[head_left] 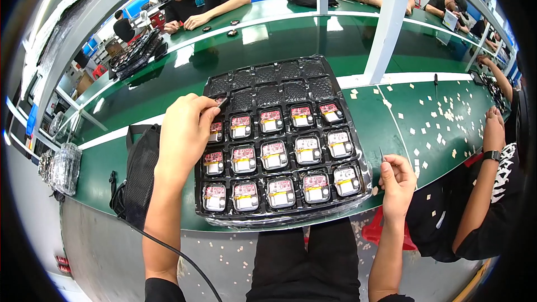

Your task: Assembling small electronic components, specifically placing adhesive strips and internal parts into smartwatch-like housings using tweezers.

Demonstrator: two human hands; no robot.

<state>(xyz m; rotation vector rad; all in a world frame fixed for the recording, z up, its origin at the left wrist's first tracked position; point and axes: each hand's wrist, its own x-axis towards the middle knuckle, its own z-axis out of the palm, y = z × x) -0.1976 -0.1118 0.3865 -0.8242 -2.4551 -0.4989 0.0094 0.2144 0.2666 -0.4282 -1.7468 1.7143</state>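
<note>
A black plastic tray, with more trays stacked under it, lies before me on the green bench. Its nearer rows of pockets hold small square electronic modules with red circuit boards, silver-white blocks and yellow strips. The two far rows show bare pockets. Over the tray's left side, my left hand pinches one more module between thumb and fingers, partly hidden by them. To the right of the tray, my right hand is closed on thin pointed tweezers, tip upward.
A black mesh bag with a cable lies left of the tray. Small pale squares are scattered over the bench at right, near a dark screwdriver and a co-worker's arm. A grey post rises behind; another person sits across the bench.
</note>
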